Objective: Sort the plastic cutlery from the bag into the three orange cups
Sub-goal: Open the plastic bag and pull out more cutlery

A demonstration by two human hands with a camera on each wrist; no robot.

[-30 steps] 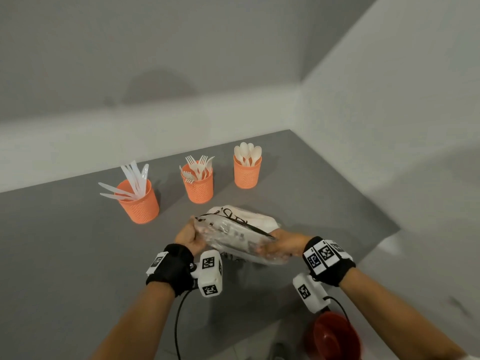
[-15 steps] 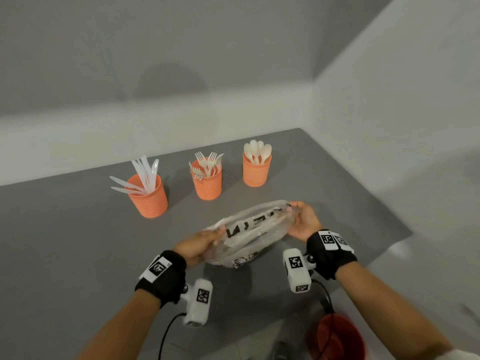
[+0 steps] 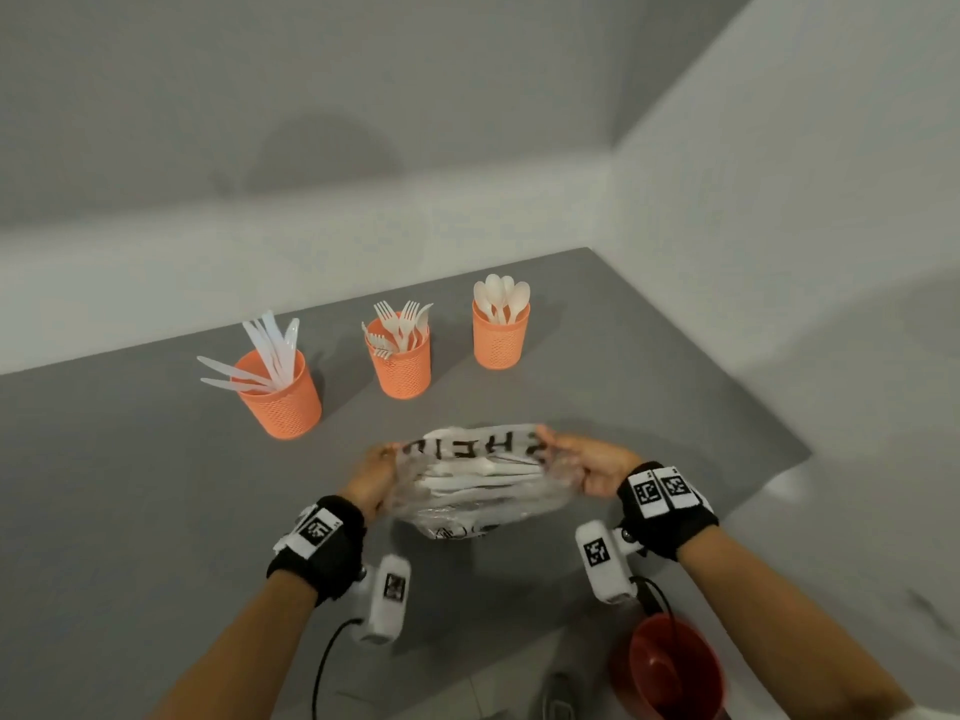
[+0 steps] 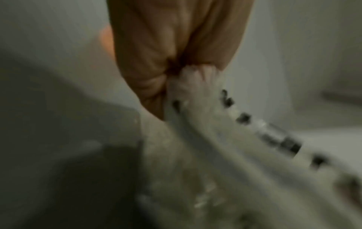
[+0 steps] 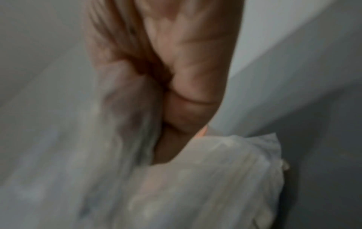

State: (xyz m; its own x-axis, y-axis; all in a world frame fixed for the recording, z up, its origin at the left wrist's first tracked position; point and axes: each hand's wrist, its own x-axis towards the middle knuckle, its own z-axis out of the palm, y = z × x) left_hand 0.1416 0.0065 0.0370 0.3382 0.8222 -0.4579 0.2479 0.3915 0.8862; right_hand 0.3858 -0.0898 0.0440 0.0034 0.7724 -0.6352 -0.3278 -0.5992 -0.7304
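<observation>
A clear plastic bag [image 3: 478, 480] with black lettering hangs stretched between both hands above the grey table [image 3: 130, 485]; white cutlery shows through it. My left hand [image 3: 371, 478] grips its left end, fingers curled round the bunched plastic [image 4: 195, 80]. My right hand [image 3: 587, 467] grips the right end [image 5: 225, 155]. Behind stand three orange mesh cups: the left cup [image 3: 280, 397] holds knives, the middle cup [image 3: 402, 363] forks, the right cup [image 3: 500, 337] spoons.
The table's right edge [image 3: 727, 366] runs diagonally close to my right hand, with pale wall beyond. A red bowl-like object [image 3: 670, 667] sits below the table's near edge by my right forearm. A black cable [image 3: 324, 662] hangs from the left wrist camera.
The bag went from bunched low between both hands to lifted and pulled out flat and level. My right hand moved out to the right and my left hand to the left.
</observation>
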